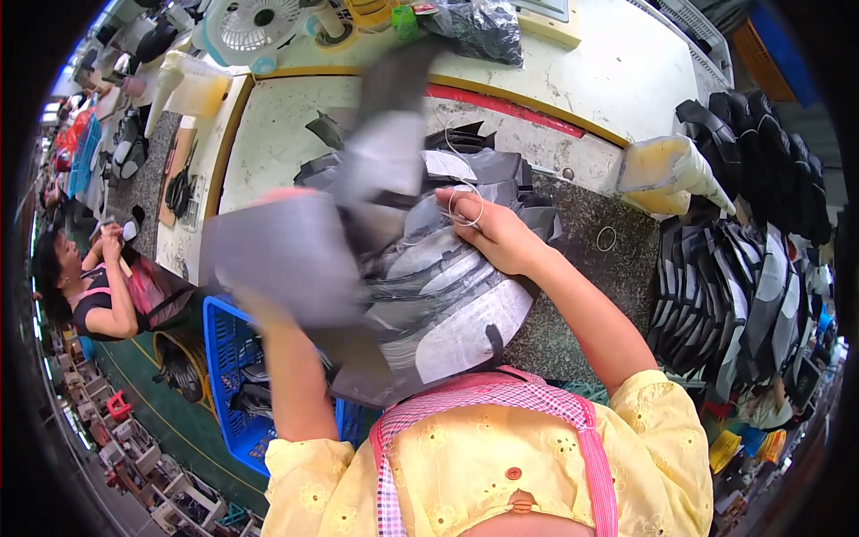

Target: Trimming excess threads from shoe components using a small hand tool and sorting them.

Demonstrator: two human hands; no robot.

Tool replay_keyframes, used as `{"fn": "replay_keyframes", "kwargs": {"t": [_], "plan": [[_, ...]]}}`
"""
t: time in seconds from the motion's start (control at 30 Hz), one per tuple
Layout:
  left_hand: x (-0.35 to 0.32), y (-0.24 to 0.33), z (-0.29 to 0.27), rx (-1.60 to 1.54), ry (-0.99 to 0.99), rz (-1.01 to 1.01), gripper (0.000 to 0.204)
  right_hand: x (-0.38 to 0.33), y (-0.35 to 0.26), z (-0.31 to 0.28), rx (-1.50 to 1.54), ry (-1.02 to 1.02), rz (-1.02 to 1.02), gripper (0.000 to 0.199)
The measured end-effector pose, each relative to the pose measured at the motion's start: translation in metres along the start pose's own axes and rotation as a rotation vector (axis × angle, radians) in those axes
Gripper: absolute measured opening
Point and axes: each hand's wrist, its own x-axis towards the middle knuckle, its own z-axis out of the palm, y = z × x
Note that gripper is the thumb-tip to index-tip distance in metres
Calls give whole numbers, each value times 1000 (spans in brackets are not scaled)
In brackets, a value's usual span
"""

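Observation:
A pile of dark grey shoe-upper pieces [452,277], some with pale grey patches, lies on the bench right in front of me. My left hand [264,309] grips a grey shoe-upper piece [286,255] at the pile's left side; both are smeared by motion, and the piece hides most of the fingers. Another blurred dark strip [394,98] stands up above the pile. On the pile's right side rests my right hand [497,234], its fingers closed on a thin white elastic band [465,208] that loops around the fingertips.
Another white band [607,239] lies on the speckled mat [591,295]. Bundled uppers [725,295] are stacked at the right, near a yellowed plastic container [658,174]. A blue basket [228,385] stands lower left. A fan [255,22] sits at the back; a co-worker [107,277] works at the left.

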Motion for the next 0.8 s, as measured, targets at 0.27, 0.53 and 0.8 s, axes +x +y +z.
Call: {"fn": "replay_keyframes", "kwargs": {"t": [0.27, 0.53, 0.8], "plan": [[68, 78, -102, -78, 313, 14, 37, 0, -8, -12, -46, -15, 114, 10], [71, 95, -80, -87, -464, -170, 26, 20, -96, -52, 121, 724, -709, 19], [8, 116, 49, -43, -1065, -203, 17, -60, -102, -90, 451, 616, 16, 28]]}}
